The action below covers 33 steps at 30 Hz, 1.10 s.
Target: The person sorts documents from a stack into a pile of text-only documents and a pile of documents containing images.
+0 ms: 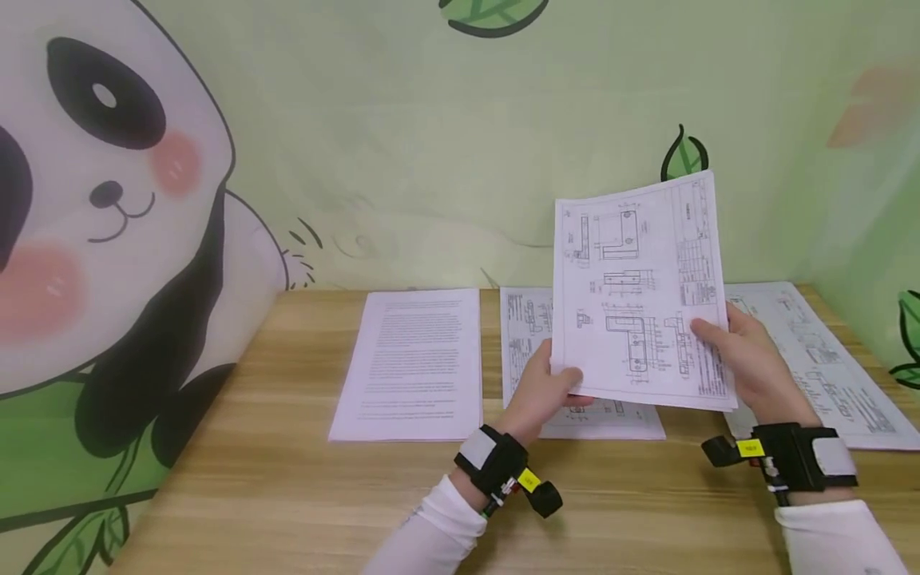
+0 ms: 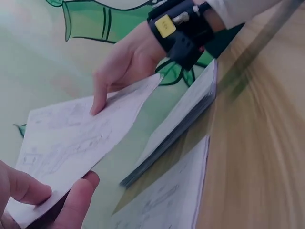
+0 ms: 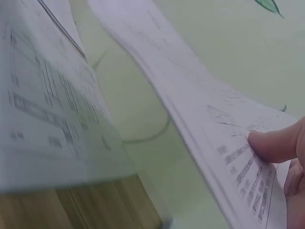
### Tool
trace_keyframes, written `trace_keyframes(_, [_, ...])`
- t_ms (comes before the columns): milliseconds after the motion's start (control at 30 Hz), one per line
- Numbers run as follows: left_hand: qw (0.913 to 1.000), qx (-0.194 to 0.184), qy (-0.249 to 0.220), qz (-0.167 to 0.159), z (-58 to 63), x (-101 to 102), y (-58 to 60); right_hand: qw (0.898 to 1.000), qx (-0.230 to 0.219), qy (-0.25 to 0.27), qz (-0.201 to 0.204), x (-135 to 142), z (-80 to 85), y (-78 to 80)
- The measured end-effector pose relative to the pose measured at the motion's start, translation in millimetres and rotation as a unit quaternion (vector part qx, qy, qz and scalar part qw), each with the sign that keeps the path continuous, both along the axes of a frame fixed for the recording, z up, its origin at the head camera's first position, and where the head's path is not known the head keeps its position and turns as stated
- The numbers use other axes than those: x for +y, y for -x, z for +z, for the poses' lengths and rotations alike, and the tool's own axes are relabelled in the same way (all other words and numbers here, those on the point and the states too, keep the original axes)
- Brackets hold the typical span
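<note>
Both hands hold up a thin stack of paper sheets (image 1: 632, 295), its top sheet printed with technical drawings of an L-shaped part. At the lower left corner my left hand (image 1: 542, 391) pinches the stack, thumb on top and fingers beneath. My right hand (image 1: 755, 359) grips the right edge, with its thumb over the print. In the left wrist view, the left hand (image 2: 43, 200) shows its thumb and a finger on either side of the paper. The right wrist view shows the right hand's thumb (image 3: 276, 143) on the sheet's printed face. The raised stack partly covers a drawing pile (image 1: 528, 319) behind it.
A stack of text pages (image 1: 417, 367) lies on the wooden table (image 1: 287, 479) at the left. Another drawing pile (image 1: 826, 367) lies at the right, partly behind the right hand. A green wall cloth (image 1: 395, 160) with a printed panda (image 1: 144, 200) stands behind the table.
</note>
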<state>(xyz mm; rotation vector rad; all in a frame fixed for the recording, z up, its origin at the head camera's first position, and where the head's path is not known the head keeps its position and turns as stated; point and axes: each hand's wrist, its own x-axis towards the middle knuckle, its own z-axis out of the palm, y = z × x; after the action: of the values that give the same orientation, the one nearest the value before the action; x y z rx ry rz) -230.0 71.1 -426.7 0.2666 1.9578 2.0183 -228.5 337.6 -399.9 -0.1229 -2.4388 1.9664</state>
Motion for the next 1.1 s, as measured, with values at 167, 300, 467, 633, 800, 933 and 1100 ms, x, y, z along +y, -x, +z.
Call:
trace_keyframes(167, [0.9967,0.015,0.07,0.038,1.3,-26.3,8.3,1.0,0.023,-0.02,0.003,-21.4,-1.4,-1.8])
trace_keyframes(300, [0.9904,0.036,0.123,0.052,2.6,-47.7,17.6,0.999,0.016,-0.041,0.006,-37.1,-3.6,-2.4])
trace_keyframes(467, [0.987,0.04,0.149,0.046,2.5,-71.0,25.5,0.999,-0.009,-0.043,0.022,-51.2,-10.7,0.7])
trace_keyframes(633, [0.9852,0.023,0.166,0.034,-3.8,-81.4,29.4,0.996,-0.045,-0.068,0.031,-56.1,-22.1,7.2])
trace_keyframes(800, [0.9798,0.013,0.198,0.028,-11.5,-82.3,30.6,0.992,-0.079,-0.095,0.028,-55.8,-35.1,14.5])
trace_keyframes(933, [0.9785,0.009,0.205,0.025,-16.0,-81.3,31.8,0.988,-0.092,-0.12,0.017,-56.1,-42.1,17.7])
trace_keyframes(1100, [0.976,0.005,0.216,0.024,-20.2,-81.3,33.2,0.987,-0.099,-0.129,0.004,-56.6,-48.7,19.1])
